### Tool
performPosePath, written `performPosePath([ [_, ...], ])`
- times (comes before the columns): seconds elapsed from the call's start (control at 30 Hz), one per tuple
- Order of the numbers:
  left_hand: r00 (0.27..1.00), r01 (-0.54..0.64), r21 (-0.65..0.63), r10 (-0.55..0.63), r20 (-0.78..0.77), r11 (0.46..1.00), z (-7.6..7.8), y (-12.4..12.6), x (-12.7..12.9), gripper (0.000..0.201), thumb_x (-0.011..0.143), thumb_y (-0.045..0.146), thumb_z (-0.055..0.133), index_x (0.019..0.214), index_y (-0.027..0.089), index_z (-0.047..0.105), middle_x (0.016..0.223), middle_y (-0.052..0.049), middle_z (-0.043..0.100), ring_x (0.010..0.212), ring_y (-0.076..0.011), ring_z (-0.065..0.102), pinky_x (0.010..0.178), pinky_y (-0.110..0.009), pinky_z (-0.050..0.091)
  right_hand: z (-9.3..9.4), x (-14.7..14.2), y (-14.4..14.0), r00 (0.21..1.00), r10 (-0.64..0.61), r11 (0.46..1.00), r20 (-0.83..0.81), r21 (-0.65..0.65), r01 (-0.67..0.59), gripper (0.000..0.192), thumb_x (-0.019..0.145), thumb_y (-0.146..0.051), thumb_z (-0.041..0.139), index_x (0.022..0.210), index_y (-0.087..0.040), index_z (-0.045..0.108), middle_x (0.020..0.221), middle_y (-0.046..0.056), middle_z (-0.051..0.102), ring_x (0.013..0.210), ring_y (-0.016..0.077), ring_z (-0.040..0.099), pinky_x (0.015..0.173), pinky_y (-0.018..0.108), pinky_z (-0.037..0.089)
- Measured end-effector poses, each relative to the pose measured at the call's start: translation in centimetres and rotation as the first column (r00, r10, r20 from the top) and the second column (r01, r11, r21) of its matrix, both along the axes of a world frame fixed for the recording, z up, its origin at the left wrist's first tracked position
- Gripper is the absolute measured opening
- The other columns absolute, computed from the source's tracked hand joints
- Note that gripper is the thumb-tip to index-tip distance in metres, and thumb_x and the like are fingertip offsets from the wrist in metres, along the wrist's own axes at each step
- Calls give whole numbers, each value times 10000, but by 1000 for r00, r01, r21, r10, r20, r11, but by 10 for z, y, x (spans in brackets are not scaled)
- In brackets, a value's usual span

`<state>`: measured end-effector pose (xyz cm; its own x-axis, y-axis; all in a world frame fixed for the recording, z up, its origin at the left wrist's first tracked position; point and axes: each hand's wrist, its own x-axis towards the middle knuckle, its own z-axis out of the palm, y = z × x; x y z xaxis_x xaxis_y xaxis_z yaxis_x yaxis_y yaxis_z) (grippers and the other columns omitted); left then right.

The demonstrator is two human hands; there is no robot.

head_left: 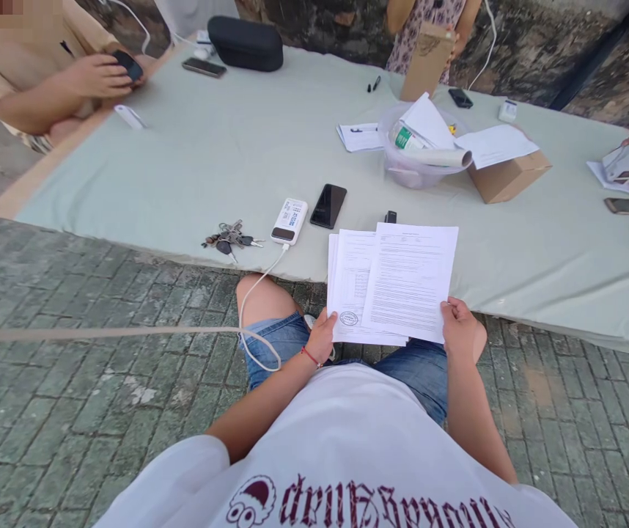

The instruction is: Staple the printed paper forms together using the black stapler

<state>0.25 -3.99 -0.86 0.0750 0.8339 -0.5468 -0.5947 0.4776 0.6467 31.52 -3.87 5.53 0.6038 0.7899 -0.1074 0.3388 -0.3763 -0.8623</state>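
Note:
My left hand (321, 336) grips the lower left corner of a stack of printed paper sheets (355, 282), thumb on top near a round stamp. My right hand (459, 327) holds the lower right corner of a single printed sheet (413, 279) that lies over the stack. Both are held above my lap, their upper halves over the near edge of the table (210, 169). A red string band circles my left wrist.
On the grey-green table lie a bunch of keys (231, 237), a white power bank (289, 221) with a cable running to my lap, a black phone (328, 205), a clear tub with papers (416, 150) and a cardboard box (506, 176). Other people stand or sit around the table.

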Motion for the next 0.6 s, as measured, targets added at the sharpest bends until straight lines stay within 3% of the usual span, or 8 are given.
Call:
performPosePath([
  [0.13, 1000, 3, 9, -3, -21, 1000, 0, -3, 1, 507, 781, 426, 853, 1198, 194, 682, 1311, -115, 734, 1316, -316, 626, 1189, -510, 426, 1, -16, 1, 997, 79, 997, 2, -26, -79, 507, 841, -619, 614, 1109, -204, 728, 922, 95, 781, 863, 274, 703, 741, 364, 542],
  [0.33, 998, -52, -99, 47, -47, 994, -4, -4, 1, 392, 877, 458, 767, 1168, 204, 702, 1282, -101, 747, 1309, -280, 636, 1221, -470, 405, -5, -45, 7, 981, 192, 979, 1, -69, -192, 456, 891, -562, 574, 1127, -197, 710, 943, 81, 778, 837, 256, 681, 783, 370, 511],
  [0.47, 999, 14, -19, -15, -40, 1000, 0, -4, 1, 506, 858, 524, 778, 1238, 203, 688, 1344, -102, 721, 1321, -290, 628, 1230, -484, 395, -6, -60, 9, 969, 243, 965, 32, -106, -239, 429, 912, -526, 532, 1143, -202, 692, 954, 79, 765, 842, 253, 664, 828, 386, 500],
  [0.6, 998, 7, 5, -7, -65, 1000, -1, -5, 1, 481, 813, 484, 828, 1195, 213, 717, 1385, -95, 702, 1362, -300, 596, 1240, -470, 383, -11, -60, 11, 942, 268, 958, 201, -160, -239, 458, 871, -484, 544, 1201, -190, 666, 1155, 138, 718, 978, 296, 643, 884, 438, 499],
])
